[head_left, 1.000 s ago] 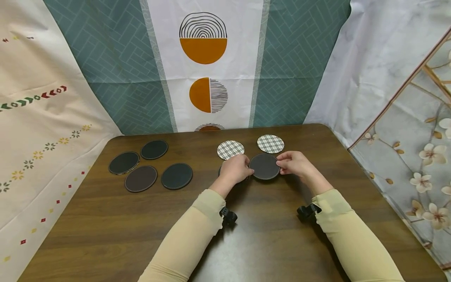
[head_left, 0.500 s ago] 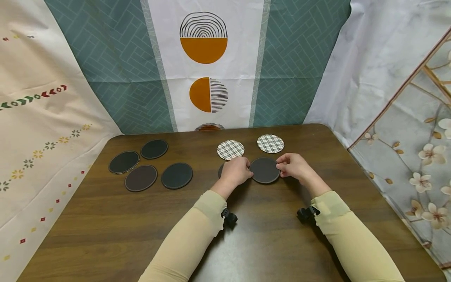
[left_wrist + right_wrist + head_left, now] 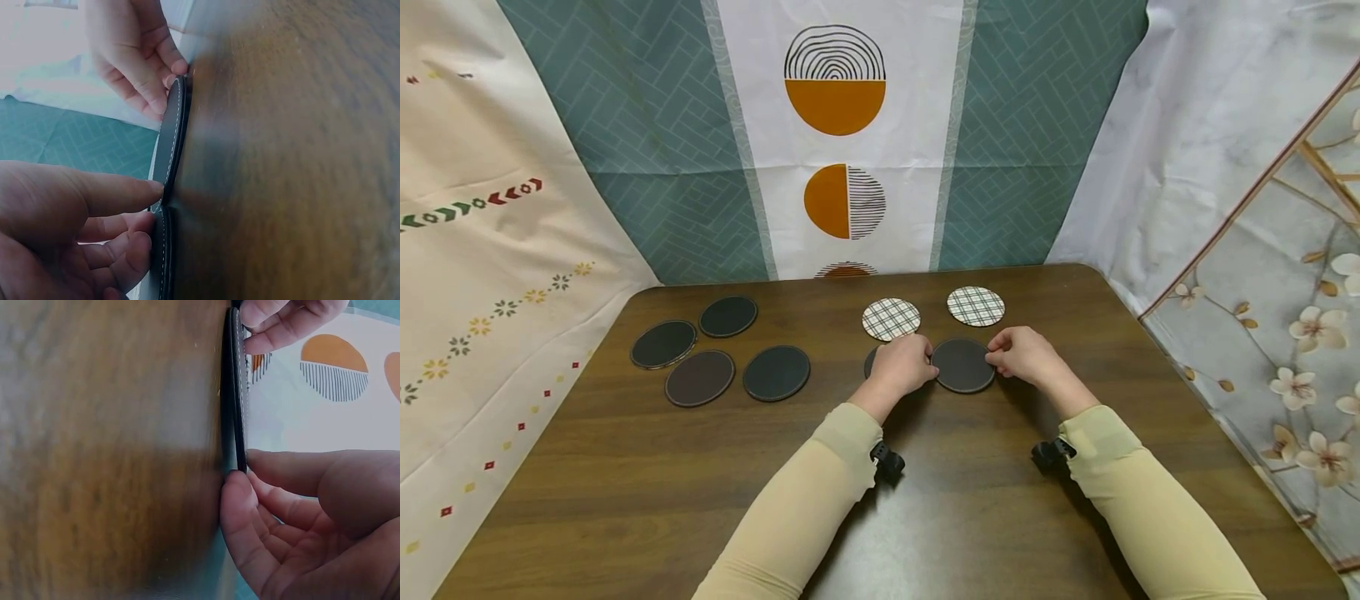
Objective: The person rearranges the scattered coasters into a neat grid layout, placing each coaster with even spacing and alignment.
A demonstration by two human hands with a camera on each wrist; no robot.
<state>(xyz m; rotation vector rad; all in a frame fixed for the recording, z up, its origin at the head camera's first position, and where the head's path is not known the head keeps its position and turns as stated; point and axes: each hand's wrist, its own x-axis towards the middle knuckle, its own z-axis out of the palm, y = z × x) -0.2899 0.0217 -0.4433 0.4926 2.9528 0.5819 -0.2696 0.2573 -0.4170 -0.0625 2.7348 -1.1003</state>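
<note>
Dark coaster [image 3: 964, 365] shifted nearer, seemingly held between left hand [image 3: 902, 363] and right hand [image 3: 1024, 353].

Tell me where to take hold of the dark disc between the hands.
Likely best by the stitched rim of the dark disc, pinched at opposite edges and approached from left and right: it is thin, round, handleless and nearly flat.

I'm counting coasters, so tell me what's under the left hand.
In the head view, a dark coaster, its left edge showing. The left hand hides most of the rest.
</note>
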